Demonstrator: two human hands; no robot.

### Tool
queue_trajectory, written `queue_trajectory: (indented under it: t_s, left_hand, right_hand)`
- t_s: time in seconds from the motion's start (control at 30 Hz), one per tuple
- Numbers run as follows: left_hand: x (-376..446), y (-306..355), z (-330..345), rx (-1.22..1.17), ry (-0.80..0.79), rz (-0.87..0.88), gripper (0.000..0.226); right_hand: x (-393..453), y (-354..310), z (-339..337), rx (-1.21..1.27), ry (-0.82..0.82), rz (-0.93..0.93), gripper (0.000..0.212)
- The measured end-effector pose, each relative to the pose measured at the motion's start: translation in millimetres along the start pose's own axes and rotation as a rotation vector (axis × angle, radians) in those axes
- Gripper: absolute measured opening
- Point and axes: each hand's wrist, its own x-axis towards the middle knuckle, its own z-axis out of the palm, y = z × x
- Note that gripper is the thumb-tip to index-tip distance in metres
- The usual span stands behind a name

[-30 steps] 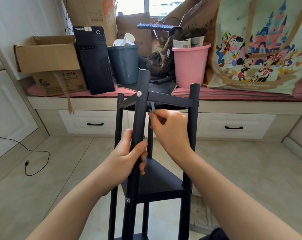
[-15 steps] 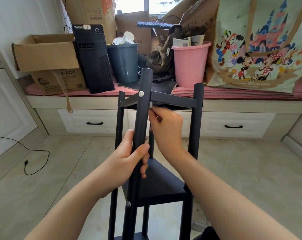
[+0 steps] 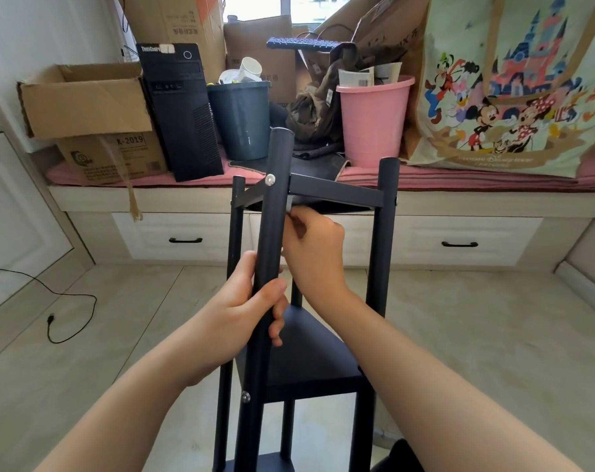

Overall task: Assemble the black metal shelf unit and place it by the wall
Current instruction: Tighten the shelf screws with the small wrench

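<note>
Black shelf upright at frame centre on the tiled floor, long axis vertical, posts running from 6 o'clock up toward 12. Nearest post leaning slightly, top end tipped toward 1 o'clock, silver bolt showing near its top where the upper tier's rails meet. Left hand wrapped round that post at mid-height, thumb across the front, fingers curled behind. Right hand just at 2 o'clock of the left, fingertips pinched on a small silvery key tucked under the top rail beside the post; how the key seats cannot be told. Middle tier below the hands, flat and level. Behind, at 12 o'clock, a window seat with a pink cushion carrying a cardboard box at 10, a PC tower, a grey bin, a pink bin and a cartoon bag at 2. Black cable on the floor at 9 o'clock.
</note>
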Motion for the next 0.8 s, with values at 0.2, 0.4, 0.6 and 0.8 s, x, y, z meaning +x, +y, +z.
queue_trajectory:
  t_s: [0.2, 0.4, 0.6, 0.8]
  left_hand:
    - [-0.5, 1.7, -3.2, 0.007, 0.022, -0.014, 0.012]
    - [-0.3, 1.5, -3.2, 0.014, 0.026, -0.014, 0.01]
    - [0.2, 1.6, -1.8, 0.021, 0.028, -0.021, 0.012]
    - [-1.8, 1.9, -3.4, 0.01, 0.013, -0.023, 0.013]
  right_hand:
    - [-1.7, -2.0, -16.2, -0.042, -0.029, -0.048, 0.021]
    - [-0.2, -7.5, -27.4, -0.104, -0.07, -0.076, 0.018]
    - [1.1, -10.8, -26.8, -0.115, -0.072, -0.066, 0.019]
    - [-0.8, -9.9, -22.8, -0.073, -0.051, -0.016, 0.018]
